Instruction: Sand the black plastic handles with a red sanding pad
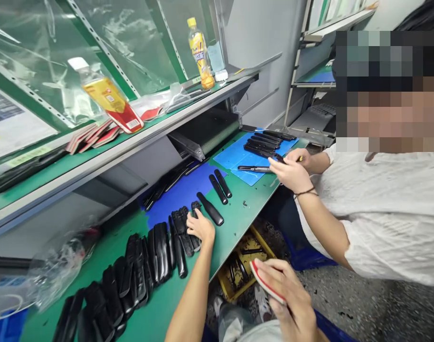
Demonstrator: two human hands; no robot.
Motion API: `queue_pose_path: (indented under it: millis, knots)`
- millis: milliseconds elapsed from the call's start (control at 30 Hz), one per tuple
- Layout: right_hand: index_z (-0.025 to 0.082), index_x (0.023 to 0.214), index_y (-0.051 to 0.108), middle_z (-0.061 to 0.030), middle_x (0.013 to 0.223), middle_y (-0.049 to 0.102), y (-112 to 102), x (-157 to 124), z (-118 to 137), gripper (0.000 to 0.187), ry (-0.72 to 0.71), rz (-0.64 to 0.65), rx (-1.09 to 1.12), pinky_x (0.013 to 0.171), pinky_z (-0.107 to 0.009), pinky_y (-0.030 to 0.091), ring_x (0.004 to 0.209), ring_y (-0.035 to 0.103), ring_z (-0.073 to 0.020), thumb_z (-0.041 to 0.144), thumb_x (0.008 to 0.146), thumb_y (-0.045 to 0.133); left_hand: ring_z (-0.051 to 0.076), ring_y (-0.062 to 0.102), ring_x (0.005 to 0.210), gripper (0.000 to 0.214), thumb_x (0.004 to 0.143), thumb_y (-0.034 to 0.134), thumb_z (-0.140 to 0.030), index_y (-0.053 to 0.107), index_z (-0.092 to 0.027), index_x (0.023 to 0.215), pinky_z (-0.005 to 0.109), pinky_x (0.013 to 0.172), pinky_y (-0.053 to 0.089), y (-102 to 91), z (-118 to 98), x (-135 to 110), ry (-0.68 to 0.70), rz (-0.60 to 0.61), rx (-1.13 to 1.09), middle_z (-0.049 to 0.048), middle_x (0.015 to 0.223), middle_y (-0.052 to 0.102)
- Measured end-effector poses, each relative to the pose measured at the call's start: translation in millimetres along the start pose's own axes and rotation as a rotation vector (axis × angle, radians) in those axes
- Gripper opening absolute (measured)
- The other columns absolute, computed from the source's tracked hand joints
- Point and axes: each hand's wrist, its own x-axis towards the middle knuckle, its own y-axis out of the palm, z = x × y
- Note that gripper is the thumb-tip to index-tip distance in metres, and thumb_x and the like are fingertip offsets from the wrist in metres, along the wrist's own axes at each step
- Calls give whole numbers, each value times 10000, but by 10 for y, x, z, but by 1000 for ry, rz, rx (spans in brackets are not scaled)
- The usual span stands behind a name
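Observation:
My left hand (202,227) is over the right end of a row of long black plastic shells, its fingers curled on one ribbed black plastic shell (196,206). Part of that shell is hidden under the hand. Close to my body, my right hand (293,299) is closed on a flat red and white pad (267,283), gripped by its edges. Just right of my left hand lies a smooth black shell (210,209). More black shells (160,251) lie side by side toward the lower left, some showing hollow, ribbed insides.
Across the table corner, a co-worker's hands (291,171) handle a black part above a blue mat (254,176). A yellow crate (224,285) with black parts stands below the table edge. The shelf (160,124) above carries bottles and a stack of red pads (92,136).

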Motion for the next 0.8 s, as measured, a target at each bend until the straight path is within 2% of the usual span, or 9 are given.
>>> queue_pose_path:
  millis: [67, 133, 233, 300, 433, 533, 667, 733, 800]
  knots:
    - [225, 1354, 611, -111, 1363, 644, -81, -163, -30, 394, 159, -119, 20, 1005, -462, 502, 1239, 565, -304, 318, 995, 475, 397, 211, 1474, 509, 924, 623, -274, 494, -210, 1412, 698, 1149, 199, 30, 68, 84, 112, 19, 121, 120, 1617, 266]
    - [240, 1266, 685, -104, 1314, 678, -161, -273, -49, 383, 496, -310, 177, 1000, -436, 515, 1204, 603, -308, 416, 966, 525, 400, 179, 1487, 531, 933, 608, -259, 463, -217, 1442, 700, 1151, 193, 43, 80, 220, 265, 86, 198, 122, 1634, 230]
    - [217, 1233, 696, -108, 1201, 733, -295, -282, -43, 447, 1088, -601, 710, 854, -383, 589, 1025, 689, -273, 491, 888, 619, 356, 301, 1451, 438, 930, 619, -256, 552, -212, 1361, 650, 1147, 266, 97, -10, 439, 543, 273, 234, 112, 1572, 369]
    - [226, 1310, 626, -96, 1186, 741, -365, -213, -3, 541, 1286, -728, 1034, 767, -364, 604, 958, 704, -254, 408, 809, 719, 316, 437, 1369, 325, 920, 641, -273, 633, -185, 1234, 606, 1121, 342, 123, -114, 566, 695, 401, 212, 106, 1453, 518]
    - [360, 1438, 451, -56, 1189, 744, -327, -133, 106, 849, 1347, -752, 1301, 719, -396, 597, 931, 724, -279, 280, 679, 821, 251, 608, 1146, 233, 910, 660, -338, 676, -157, 1056, 511, 1006, 476, -44, -270, 700, 816, 514, 90, 83, 1194, 666]
    - [405, 1394, 476, -41, 1192, 738, -105, -189, 49, 735, 1310, -654, 1293, 622, -379, 590, 826, 733, -256, 418, 739, 811, 223, 634, 1010, 208, 926, 622, -349, 656, -154, 987, 474, 950, 491, -330, -249, 511, 729, 405, -45, 61, 1033, 676]
    - [308, 1262, 592, -29, 1017, 747, 299, -90, -343, 618, 1203, -566, 982, 368, -219, 435, 564, 632, -143, 591, 744, 774, 240, 601, 1056, 316, 1008, 325, -280, 565, -157, 1175, 487, 993, 431, -454, -134, -263, 465, 199, -265, 122, 1105, 641]
    - [276, 1261, 595, -23, 987, 727, 444, 120, -589, 550, 1167, -540, 871, 417, -206, 464, 605, 627, -124, 544, 805, 745, 236, 595, 1140, 332, 972, 432, -322, 555, -189, 1251, 425, 1019, 434, -319, -101, -726, 395, 285, -375, 123, 1219, 642]
    - [233, 1251, 598, -51, 1072, 700, 530, 373, -768, 425, 1107, -496, 835, 589, -264, 567, 764, 663, -148, 468, 903, 666, 240, 635, 1104, 329, 925, 517, -344, 625, -204, 1202, 388, 993, 467, -140, -93, -1088, 301, 408, -471, 111, 1176, 690]
